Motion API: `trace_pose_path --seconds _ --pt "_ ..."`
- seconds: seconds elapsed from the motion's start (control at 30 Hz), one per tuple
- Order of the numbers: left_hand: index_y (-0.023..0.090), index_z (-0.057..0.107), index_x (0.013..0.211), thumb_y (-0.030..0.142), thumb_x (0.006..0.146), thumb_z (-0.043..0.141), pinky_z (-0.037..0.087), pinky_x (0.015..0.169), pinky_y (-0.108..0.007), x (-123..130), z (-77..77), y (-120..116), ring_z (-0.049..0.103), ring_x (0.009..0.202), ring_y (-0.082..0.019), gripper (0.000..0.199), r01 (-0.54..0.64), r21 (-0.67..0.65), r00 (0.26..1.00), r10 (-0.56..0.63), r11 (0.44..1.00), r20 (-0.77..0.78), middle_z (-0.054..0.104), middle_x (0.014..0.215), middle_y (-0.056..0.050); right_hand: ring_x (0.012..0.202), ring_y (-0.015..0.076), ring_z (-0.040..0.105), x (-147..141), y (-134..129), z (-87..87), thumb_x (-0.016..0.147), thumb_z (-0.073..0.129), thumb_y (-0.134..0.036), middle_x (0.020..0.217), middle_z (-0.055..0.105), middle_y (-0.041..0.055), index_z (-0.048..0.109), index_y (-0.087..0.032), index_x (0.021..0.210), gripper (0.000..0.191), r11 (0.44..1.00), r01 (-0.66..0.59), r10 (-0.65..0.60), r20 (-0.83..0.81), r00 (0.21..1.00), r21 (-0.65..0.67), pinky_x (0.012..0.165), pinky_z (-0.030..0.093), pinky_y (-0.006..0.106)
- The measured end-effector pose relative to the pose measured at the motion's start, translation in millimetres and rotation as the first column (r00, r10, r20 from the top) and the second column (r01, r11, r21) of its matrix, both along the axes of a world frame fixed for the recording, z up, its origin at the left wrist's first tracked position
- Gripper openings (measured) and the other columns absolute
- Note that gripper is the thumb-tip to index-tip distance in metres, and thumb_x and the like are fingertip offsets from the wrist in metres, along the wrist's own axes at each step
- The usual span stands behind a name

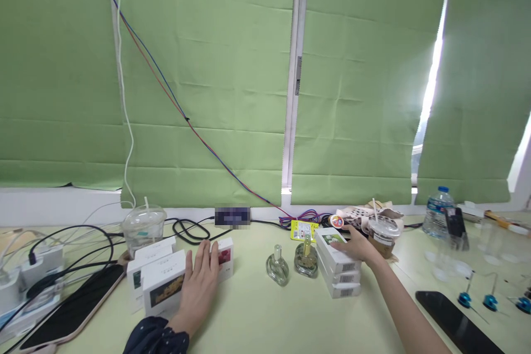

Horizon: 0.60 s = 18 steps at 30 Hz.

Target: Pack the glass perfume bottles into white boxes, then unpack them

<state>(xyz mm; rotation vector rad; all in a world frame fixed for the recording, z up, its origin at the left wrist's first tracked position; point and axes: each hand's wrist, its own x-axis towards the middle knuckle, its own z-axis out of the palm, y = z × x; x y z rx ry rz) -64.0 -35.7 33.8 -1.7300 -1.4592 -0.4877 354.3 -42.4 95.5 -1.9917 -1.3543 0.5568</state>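
Note:
My left hand (pixel 201 282), fingers stretched out and side by side, rests against a small white box (pixel 226 260) with a red picture, partly hiding it. Just left of that hand stand two more upright white boxes, one with a dark-and-gold panel (pixel 166 287) and one behind it with a green panel (pixel 136 276). My right hand (pixel 354 244) grips the top white box (pixel 334 251), printed with a green picture, on a stack of white boxes (pixel 345 289). Between my hands stand two glass perfume bottles, a clear one (pixel 277 266) and a yellowish one (pixel 306 260).
Phones lie at the left (pixel 77 307) and right (pixel 456 318). Lidded cups (pixel 143 227) (pixel 384 235), a water bottle (pixel 437 213) and a black cable (pixel 188 230) line the back. Clear containers (pixel 446 260) and blue-based wire pieces (pixel 464 300) stand right.

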Motion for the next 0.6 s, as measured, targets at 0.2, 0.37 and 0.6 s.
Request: trace_pose_path --seconds 0.2,0.37,0.6 --pt "-0.003 0.052 0.132 0.0 0.089 0.027 0.014 0.116 -0.057 2.4 -0.2 -4.3 0.041 0.136 -0.033 0.05 0.036 -0.004 0.995 -0.036 0.999 0.092 0.051 0.139 -0.028 0.09 0.0281 0.068 8.8 -0.6 -2.6 0.067 0.075 -0.045 0.108 0.07 0.0149 0.045 -0.017 0.133 0.078 0.997 0.009 -0.016 -0.091 0.996 -0.08 0.057 0.051 0.028" --pt "0.007 0.035 0.145 0.0 0.087 0.031 0.01 0.117 -0.056 -3.8 -9.1 -2.9 0.034 0.141 -0.027 0.059 0.14 0.024 0.973 -0.142 0.99 0.183 0.047 0.145 -0.023 0.082 0.025 0.068 11.3 -2.5 -3.5 0.066 0.075 -0.048 0.101 0.071 0.0121 0.047 -0.019 0.13 0.076 0.996 0.019 -0.034 -0.166 0.986 -0.093 0.049 0.048 0.024" --pt "0.006 0.009 0.15 0.003 0.091 0.028 0.007 0.116 -0.058 -7.6 -19.6 -1.2 0.034 0.141 -0.031 0.062 0.195 0.089 0.972 -0.205 0.977 0.118 0.042 0.148 -0.023 0.066 0.02 0.067 22.3 -3.4 -7.4 0.066 0.078 -0.049 0.082 0.072 0.0073 0.054 -0.02 0.123 0.068 0.994 0.003 -0.034 -0.285 0.958 -0.111 0.045 0.044 0.022"
